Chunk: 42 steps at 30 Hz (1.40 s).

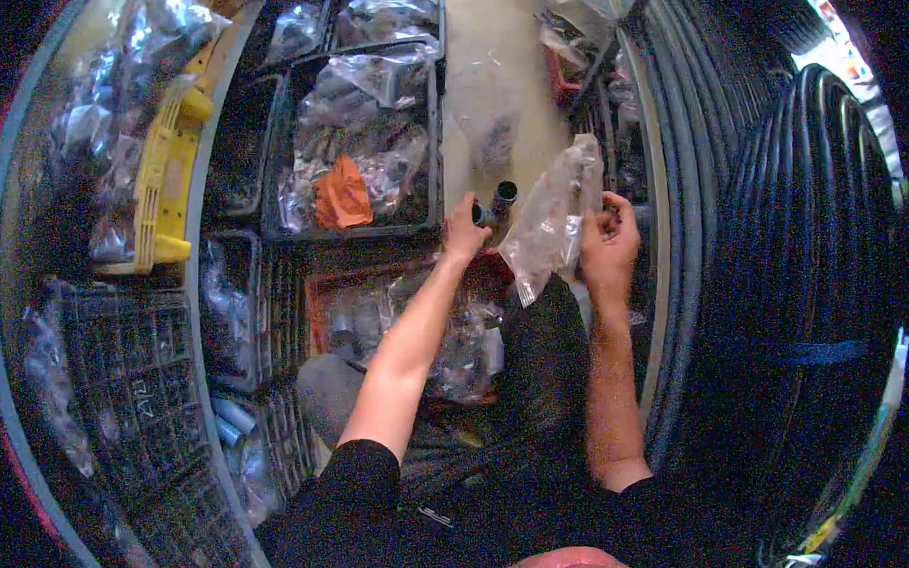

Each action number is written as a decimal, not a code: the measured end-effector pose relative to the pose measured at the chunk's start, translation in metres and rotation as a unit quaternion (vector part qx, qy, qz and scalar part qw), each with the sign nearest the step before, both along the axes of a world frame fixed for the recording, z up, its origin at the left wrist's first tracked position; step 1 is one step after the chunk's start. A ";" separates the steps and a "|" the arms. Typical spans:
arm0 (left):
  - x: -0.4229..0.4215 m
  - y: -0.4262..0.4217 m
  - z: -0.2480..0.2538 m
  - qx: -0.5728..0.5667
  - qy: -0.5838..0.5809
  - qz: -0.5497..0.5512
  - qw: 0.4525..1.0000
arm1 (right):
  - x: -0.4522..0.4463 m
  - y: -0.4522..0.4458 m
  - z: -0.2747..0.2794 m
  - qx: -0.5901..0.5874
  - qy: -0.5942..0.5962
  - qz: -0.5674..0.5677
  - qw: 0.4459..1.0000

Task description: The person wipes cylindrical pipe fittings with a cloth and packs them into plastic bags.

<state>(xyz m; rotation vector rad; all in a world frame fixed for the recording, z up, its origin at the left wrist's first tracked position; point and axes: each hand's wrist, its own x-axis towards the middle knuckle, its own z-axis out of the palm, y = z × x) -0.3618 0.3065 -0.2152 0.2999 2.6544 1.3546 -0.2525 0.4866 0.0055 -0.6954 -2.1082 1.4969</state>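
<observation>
My left hand (464, 233) is closed round a small black cylindrical fitting (480, 215) at the near end of a pale board. Just right of it a second black fitting (505, 192) with a round opening stands on the board. My right hand (610, 236) has its fingers curled at the right edge of a clear plastic bag (554, 220), which hangs between my two hands. The bag looks crumpled, and its contents cannot be made out.
The pale board (486, 43) runs away from me. Left of it, a black crate (434, 134) holds bagged parts and an orange piece (342, 194). A red crate (315, 309) lies nearer. Coiled black pipe (812, 201) fills the right side; a yellow crate (170, 164) is far left.
</observation>
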 end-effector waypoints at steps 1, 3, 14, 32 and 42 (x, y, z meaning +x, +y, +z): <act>0.000 0.003 -0.017 0.016 0.039 -0.003 0.999 | 0.001 0.001 -0.002 0.004 0.001 0.005 1.000; -0.001 0.010 -0.025 -0.008 0.051 -0.003 0.999 | 0.002 0.007 -0.006 0.071 -0.003 -0.011 0.997; -0.005 0.034 0.001 -0.049 -0.090 0.008 0.995 | 0.017 0.050 -0.063 0.033 -0.011 -0.034 0.999; -0.026 0.035 -0.182 0.073 -0.229 -0.029 0.970 | 0.019 0.040 -0.048 0.063 -0.067 -0.034 0.995; 0.033 -0.017 0.036 0.267 -0.111 0.064 0.955 | 0.005 0.019 -0.003 0.064 -0.108 -0.003 0.992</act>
